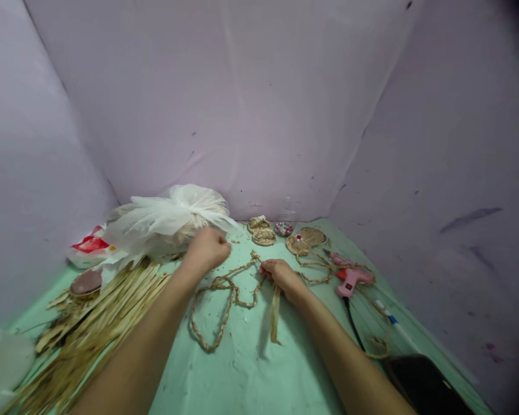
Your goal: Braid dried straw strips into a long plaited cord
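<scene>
My right hand [282, 278] pinches the end of a braided straw cord [207, 347] over the middle of the table. The cord lies in loose loops to the left of that hand. A flat, pale straw strip [275, 317] hangs down from beneath the same fingers. My left hand [207, 251] is raised above the table in a closed fist, in front of a tied white plastic bag [184, 202]. Whatever the left fingers may hold is hidden. Below and left of my left forearm lies a spread of dry straw strips [112, 323].
Coiled straw pieces [263, 236], a small container of beads [284, 229] and round woven pieces [313, 237] sit at the back. On the right are a pink glue gun [350, 279], a white pen [400, 325] and a dark phone [424, 383]. A red-and-white packet [89, 245] stands left.
</scene>
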{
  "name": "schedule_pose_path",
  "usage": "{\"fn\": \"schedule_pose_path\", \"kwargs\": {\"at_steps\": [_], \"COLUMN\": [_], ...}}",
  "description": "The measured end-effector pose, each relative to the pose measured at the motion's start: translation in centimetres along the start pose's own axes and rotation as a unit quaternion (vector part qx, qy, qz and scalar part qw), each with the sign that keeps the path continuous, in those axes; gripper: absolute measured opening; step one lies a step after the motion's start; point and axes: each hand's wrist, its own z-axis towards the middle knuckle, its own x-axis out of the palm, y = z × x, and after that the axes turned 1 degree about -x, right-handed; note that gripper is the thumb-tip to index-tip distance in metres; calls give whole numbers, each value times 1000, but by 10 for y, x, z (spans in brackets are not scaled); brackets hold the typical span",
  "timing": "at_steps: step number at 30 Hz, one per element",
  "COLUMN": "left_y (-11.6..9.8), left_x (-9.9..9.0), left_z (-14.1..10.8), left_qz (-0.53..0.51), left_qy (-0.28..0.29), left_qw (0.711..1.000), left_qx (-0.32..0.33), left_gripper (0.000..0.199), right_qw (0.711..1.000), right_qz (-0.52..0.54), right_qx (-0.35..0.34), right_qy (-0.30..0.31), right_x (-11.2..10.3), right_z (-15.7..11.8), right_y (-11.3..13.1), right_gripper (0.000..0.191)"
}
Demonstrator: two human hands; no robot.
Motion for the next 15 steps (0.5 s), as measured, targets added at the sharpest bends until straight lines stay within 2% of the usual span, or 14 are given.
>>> {"fn": "schedule_pose_path", "kwargs": {"at_steps": [1,3,6,9,10,12,14,15], "left_y": [-11,-29,-38,-30,-26,-21,-20,-20], "left_x": [12,39,70,79,79,75,70,67], "left_z": [-3,-8,-6,-2,-2,-4,-7,-9], "left_qz": [-104,-258,-365,-393,-383,-313,-172,-90], "left_qy": [53,146,175,202,212,240,253,238], "left_qw": [993,951,903,885,888,915,952,967], "left_qx": [-22,-85,-142,-150,-137,-84,-8,22], "left_gripper": [15,11,8,8,7,7,10,12], "right_qw": [1000,1000,999,997,996,995,992,990], "right_qz": [10,26,44,68,77,92,115,128], "right_qx": [-2,-9,-19,-15,-11,-1,9,13], "right_qy": [5,13,25,37,40,44,48,49], "right_x": [0,1,2,1,1,-1,-3,-3], "right_z": [1,2,4,2,0,-2,-5,-6], "right_y": [0,-2,-6,-9,-10,-10,-9,-9], "right_gripper": [19,19,19,18,17,16,15,15]}}
